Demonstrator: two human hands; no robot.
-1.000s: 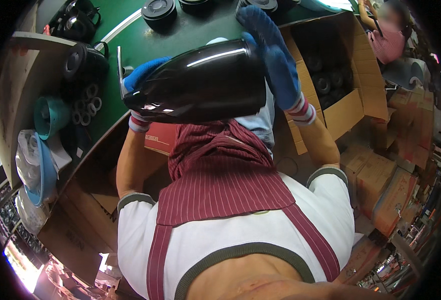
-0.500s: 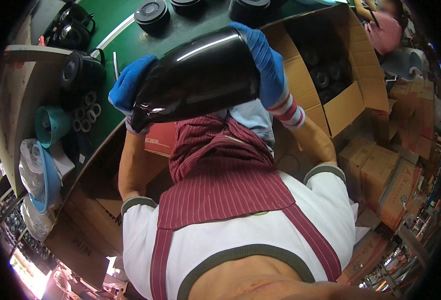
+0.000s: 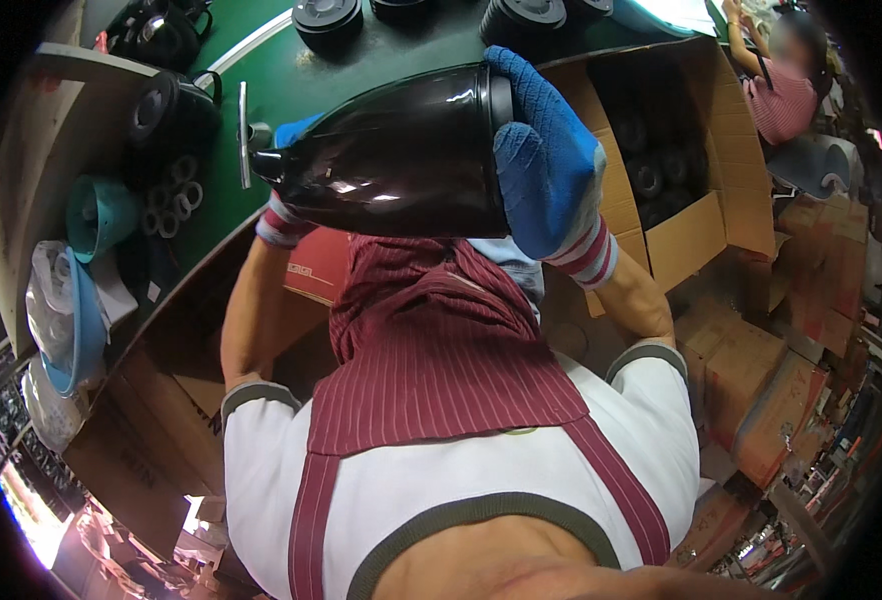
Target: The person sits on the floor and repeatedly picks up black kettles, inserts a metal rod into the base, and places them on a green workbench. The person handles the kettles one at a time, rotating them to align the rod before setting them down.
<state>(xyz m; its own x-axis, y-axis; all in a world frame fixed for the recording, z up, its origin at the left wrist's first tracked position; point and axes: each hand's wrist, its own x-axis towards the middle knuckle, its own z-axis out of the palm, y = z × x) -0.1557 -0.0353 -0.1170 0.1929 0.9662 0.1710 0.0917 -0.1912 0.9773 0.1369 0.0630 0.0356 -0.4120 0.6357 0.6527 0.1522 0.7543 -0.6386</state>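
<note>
A glossy black jug body [image 3: 391, 160] lies on its side between my hands, above my lap, with its narrow spout end to the left and its wide base to the right. My right hand [image 3: 551, 160], in a blue-coated glove, is closed around the base, thumb on the near side and fingers over the far side. Behind the spout end my left hand [image 3: 298, 130], also gloved in blue, supports the jug; its fingers are mostly hidden. Near the spout, an upright metal rod [image 3: 244, 135] stands on the green worktop [image 3: 261, 70].
Black handled jugs [image 3: 166, 120], white rings [image 3: 176, 200] and a teal bowl [image 3: 103, 215] are at left. Stacked black lids [image 3: 326, 20] line the far worktop. An open carton [image 3: 686, 220] of black parts stands right; beyond it sits another person [image 3: 781, 95].
The jug has turned, bringing its spout into view at the left near the metal rod. My left hand has gone behind it; my right hand has shifted over the base.
</note>
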